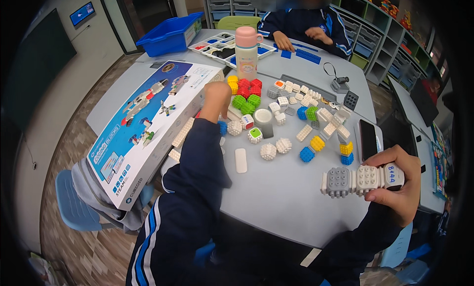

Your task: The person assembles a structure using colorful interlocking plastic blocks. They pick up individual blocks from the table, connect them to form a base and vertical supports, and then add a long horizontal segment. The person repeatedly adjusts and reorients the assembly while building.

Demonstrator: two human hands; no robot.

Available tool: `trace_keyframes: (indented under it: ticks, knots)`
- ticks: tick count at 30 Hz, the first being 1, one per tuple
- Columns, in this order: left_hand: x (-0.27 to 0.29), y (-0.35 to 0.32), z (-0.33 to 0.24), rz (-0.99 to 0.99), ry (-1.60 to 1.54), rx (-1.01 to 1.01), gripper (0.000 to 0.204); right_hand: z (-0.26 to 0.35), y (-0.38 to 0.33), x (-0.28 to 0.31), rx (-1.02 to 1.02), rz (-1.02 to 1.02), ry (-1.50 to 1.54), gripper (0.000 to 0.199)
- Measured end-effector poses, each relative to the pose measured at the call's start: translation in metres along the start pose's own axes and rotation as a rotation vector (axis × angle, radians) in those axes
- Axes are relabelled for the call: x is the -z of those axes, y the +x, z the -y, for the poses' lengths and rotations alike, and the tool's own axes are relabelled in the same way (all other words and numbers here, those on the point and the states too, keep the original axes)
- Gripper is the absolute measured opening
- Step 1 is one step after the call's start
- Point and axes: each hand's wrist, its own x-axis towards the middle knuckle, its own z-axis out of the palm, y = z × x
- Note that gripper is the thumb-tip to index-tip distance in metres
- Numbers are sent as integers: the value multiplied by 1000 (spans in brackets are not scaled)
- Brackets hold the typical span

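Note:
My right hand (402, 192) is closed around one end of a row of joined building blocks, raised above the table's right front edge. The row has a grey studded block (338, 182), a white studded block (367, 180) and a white-and-black block with blue handwriting (394, 177). My left hand (217, 99) reaches down beside the big box, close to yellow blocks (232, 83) and a blue block (222, 128). Its fingers are mostly hidden behind the hand. Nearby lie red blocks (250, 88), green blocks (246, 104) and white blocks (268, 151).
A large printed box (148, 123) leans along the left. A pink-lidded bottle (246, 56), a parts tray (207, 48) and a blue bin (170, 35) stand behind. On the right are a phone (368, 140) and a white block assembly (332, 123). A person sits opposite, hands near blue pieces (307, 56).

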Motion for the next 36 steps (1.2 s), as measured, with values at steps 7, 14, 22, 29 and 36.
trace_keyframes:
  ticks: [7,14,22,29,36]
  knots:
    - [56,-66,7,-629,-654,-784,48,0,8,-4,39,-171,140,48]
    - [82,-173,-47,-936,-939,-1212,47,-12,10,-8,224,-459,170,49]
    - [83,-196,-53,-1067,-967,-1329,46,-17,9,-2,514,-501,42,57]
    - [81,-198,-50,-1017,-976,-1365,63,-23,8,2,532,-461,108,62]
    - [80,-200,-57,-1014,-1011,-1351,64,-31,10,7,539,-394,171,65]
